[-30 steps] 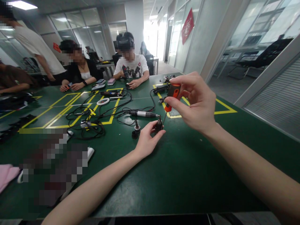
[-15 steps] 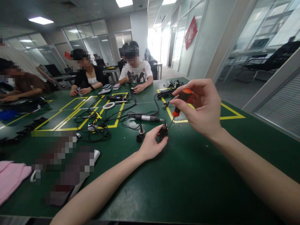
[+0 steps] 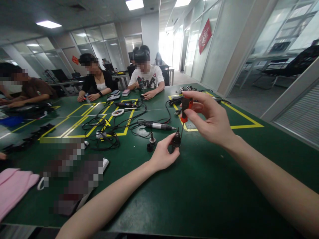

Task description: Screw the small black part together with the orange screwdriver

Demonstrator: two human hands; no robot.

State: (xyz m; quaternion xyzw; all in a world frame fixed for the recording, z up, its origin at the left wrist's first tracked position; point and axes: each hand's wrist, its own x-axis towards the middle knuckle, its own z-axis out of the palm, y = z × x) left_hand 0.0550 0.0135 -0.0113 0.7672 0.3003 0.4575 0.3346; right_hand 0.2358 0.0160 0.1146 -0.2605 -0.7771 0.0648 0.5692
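Note:
My left hand (image 3: 163, 155) rests on the green table (image 3: 199, 186) and pinches a small black cylindrical part (image 3: 176, 141) that stands upright. My right hand (image 3: 211, 119) is closed on a screwdriver with an orange and black handle (image 3: 185, 107), held nearly upright above that part. Its thin shaft points down to the part's right side. A second small black part (image 3: 151, 144) stands on the table just left of my left hand.
A silver and black rotary handpiece (image 3: 157, 125) lies behind the parts among tangled black cables (image 3: 104, 127). Yellow tape lines (image 3: 239, 114) mark the table. A pink cloth (image 3: 13, 189) lies at the near left. Three people sit at the far side.
My right hand has turned the screwdriver from a slant to nearly upright and shifted it slightly left. My left hand stays on the black part. The view has shifted slightly.

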